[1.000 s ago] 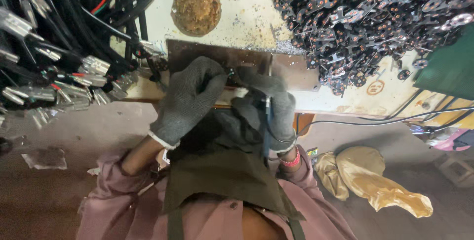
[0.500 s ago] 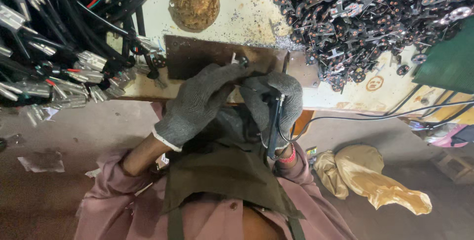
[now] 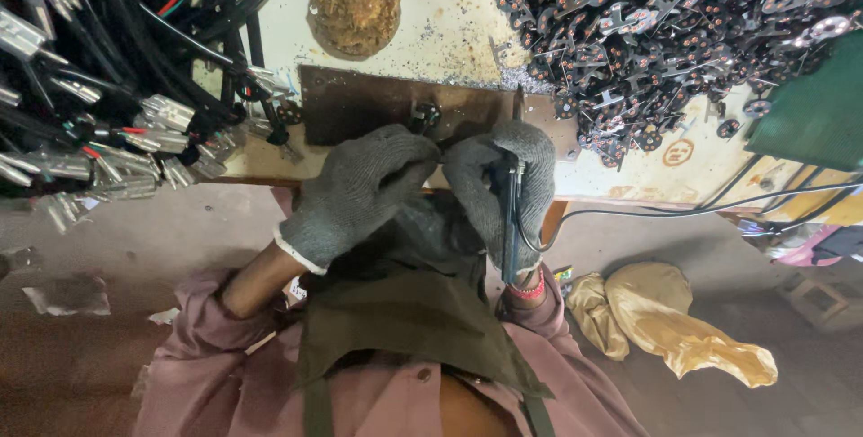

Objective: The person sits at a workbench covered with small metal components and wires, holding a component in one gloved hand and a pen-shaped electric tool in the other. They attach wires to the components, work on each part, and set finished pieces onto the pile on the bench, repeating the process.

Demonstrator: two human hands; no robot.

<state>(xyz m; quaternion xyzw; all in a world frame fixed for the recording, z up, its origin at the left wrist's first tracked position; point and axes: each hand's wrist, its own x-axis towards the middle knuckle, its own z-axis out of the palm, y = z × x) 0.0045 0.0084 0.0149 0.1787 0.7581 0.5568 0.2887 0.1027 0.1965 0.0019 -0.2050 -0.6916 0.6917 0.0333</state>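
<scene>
Both my hands wear grey knit gloves and meet at the front edge of a worn bench. My left hand pinches a small dark part against a brown metal plate. My right hand grips a dark pen-like corded tool, its tip pointing toward the same spot. The tool's black cord trails off to the right. The fingertips hide the exact contact point.
A heap of small black metal parts covers the bench's right. Black cables with silver connectors crowd the left. A round brown pad lies behind the plate. A yellow bag lies on the floor, a green board at right.
My hands have shifted slightly toward the plate's front edge and the view has drifted a little. The grip on the tool is the same.
</scene>
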